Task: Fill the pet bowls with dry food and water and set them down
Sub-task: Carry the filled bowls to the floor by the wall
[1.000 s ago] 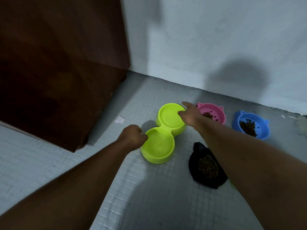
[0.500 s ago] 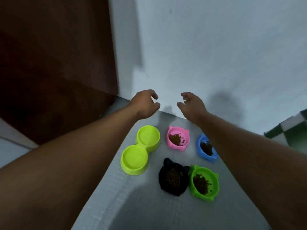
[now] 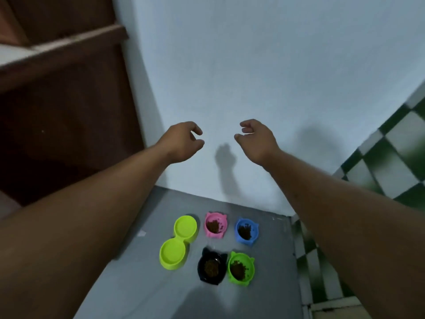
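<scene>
No brand, label or writing can be read on anything here. Five bowls sit on the grey floor [image 3: 142, 284]: one lime double bowl [image 3: 178, 242] at 9 o'clock of the group, its wells holding no kibble, and four cat-eared single bowls, each with brown kibble: pink bowl [image 3: 215, 225] at 12, blue bowl [image 3: 246, 231] at 2, black bowl [image 3: 211, 268] at 6, green bowl [image 3: 240, 268] at 5. The left hand [image 3: 181, 141] and right hand [image 3: 256, 139] are raised before the white wall [image 3: 253, 65], fingers loosely curled, empty.
</scene>
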{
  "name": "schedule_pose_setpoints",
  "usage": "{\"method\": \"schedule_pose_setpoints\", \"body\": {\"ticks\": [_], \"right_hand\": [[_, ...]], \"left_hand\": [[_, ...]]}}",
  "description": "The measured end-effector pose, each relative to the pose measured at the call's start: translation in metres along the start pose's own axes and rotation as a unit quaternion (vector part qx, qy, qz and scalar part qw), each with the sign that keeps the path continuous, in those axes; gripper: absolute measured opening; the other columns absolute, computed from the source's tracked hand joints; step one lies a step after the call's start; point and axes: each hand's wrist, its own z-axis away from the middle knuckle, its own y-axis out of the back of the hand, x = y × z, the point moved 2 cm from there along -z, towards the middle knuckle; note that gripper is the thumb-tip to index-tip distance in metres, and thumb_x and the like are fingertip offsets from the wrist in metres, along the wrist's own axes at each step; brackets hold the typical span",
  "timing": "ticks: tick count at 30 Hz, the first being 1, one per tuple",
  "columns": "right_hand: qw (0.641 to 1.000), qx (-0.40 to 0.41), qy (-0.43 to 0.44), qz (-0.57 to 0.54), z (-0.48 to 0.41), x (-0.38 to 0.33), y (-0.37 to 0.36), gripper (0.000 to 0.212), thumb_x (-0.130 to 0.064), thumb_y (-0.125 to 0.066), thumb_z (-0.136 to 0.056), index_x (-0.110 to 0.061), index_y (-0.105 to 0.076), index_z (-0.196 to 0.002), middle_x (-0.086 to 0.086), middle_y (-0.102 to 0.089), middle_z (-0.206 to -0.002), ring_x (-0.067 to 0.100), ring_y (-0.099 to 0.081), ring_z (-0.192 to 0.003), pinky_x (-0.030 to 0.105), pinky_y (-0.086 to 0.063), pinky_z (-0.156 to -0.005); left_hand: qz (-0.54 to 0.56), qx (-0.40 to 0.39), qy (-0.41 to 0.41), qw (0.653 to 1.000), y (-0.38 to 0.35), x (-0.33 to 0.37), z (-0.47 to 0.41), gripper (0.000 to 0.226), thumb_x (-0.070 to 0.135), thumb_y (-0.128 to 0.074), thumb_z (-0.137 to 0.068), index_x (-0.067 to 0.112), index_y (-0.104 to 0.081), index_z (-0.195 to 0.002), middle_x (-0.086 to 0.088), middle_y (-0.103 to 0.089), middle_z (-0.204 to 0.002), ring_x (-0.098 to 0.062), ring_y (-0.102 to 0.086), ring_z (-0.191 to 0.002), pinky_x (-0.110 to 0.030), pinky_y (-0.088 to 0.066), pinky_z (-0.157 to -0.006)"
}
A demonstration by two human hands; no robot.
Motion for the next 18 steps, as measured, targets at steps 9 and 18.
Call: {"method": "schedule_pose_setpoints", "body": {"ticks": [9, 18], "right_hand": [[0.999, 0.054, 0.000, -0.001, 0.056, -0.141, 0.159, 0.037, -0.028, -0.066, -0.091, -0.022, -0.057, -0.127, -0.003, -0.060, -0.122, 0.016, -0.062, -0.109, 0.036, -0.051, -0.098], [0.990, 0.136, -0.043, -0.013, 0.170, -0.206, 0.240, 0.037, -0.030, -0.064, -0.092, -0.024, -0.055, -0.127, -0.005, -0.059, -0.123, 0.014, -0.061, -0.108, 0.037, -0.052, -0.097]], "left_hand": [[0.032, -0.021, -0.050, 0.998, 0.106, 0.182, 0.045, 0.027, 0.031, -0.065, -0.095, 0.024, -0.063, -0.121, 0.010, -0.069, -0.095, -0.010, -0.066, -0.084, -0.024, -0.048, -0.066], [0.042, -0.046, -0.144, 0.988, 0.158, 0.290, 0.119, 0.029, 0.030, -0.065, -0.094, 0.025, -0.063, -0.122, 0.010, -0.067, -0.097, -0.007, -0.063, -0.085, -0.026, -0.049, -0.071]]}}
